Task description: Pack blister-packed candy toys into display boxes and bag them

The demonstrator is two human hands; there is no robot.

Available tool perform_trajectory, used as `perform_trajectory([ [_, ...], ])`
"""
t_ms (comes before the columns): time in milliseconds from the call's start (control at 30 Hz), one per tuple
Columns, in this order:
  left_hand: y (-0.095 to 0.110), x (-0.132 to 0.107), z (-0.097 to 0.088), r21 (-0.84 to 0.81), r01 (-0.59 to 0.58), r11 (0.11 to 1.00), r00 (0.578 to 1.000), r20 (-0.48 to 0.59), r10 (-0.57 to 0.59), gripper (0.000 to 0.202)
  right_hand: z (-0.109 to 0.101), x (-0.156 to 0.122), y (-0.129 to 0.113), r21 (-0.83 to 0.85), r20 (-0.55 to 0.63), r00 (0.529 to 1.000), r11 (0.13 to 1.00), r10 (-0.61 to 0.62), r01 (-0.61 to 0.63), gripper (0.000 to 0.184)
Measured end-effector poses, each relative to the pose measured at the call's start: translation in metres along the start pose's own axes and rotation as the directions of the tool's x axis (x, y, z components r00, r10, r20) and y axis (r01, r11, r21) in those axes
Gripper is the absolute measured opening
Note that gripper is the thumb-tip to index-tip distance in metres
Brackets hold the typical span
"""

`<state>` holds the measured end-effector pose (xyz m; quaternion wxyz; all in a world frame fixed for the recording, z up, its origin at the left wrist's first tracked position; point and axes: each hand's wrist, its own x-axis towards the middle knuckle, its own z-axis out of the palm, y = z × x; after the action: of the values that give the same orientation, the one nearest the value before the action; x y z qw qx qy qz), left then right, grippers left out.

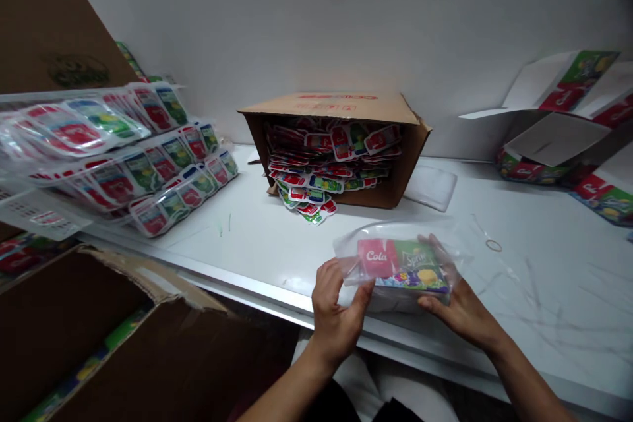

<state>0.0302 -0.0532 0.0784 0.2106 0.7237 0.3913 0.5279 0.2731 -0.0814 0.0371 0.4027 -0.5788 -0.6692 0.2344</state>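
Between both hands [339,306] [462,310], bagged box [403,264]

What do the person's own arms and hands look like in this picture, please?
The left hand and right hand are bare, with no gloves and no rings that I can see. The visible forearms are slim and uncovered, with no sleeve, watch or bracelet showing. Lower down, light clothing covers the lap.
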Motion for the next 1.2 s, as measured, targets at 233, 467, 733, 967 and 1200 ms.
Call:
perform_trajectory([
  [233, -0.021, -0.01, 0.002, 0.075, -0.077, 0.994, 0.997, 0.036, 0.074, 0.06, 0.004, 0.0, 0.0, 0.007, 0.016, 0.998, 0.998, 0.061, -0.061, 0.099],
  [467, -0.034, -0.022, 0.015, 0.006, 0.006, 1.0, 0.994, 0.111, -0.007, 0.029, 0.005, -0.001, 0.002, 0.041, 0.003, 0.995, 0.994, 0.101, -0.101, 0.098],
  [733, -0.038, -0.033, 0.019, -0.016, 0.059, 0.998, 0.995, 0.08, -0.058, 0.027, 0.012, 0.001, 0.008, 0.156, 0.038, 0.992, 0.98, 0.12, -0.125, 0.097],
  [967, -0.046, -0.029, 0.013, 0.028, -0.128, 0.991, 0.989, 0.074, 0.125, 0.027, 0.011, -0.005, 0.018, 0.214, 0.066, 0.996, 0.974, 0.063, -0.076, 0.091],
  [1200, -0.038, -0.022, 0.008, 0.049, -0.189, 0.981, 0.979, -0.066, 0.192, 0.023, 0.0, -0.003, 0.0, 0.316, -0.028, 0.998, 0.948, 0.052, -0.041, 0.077],
])
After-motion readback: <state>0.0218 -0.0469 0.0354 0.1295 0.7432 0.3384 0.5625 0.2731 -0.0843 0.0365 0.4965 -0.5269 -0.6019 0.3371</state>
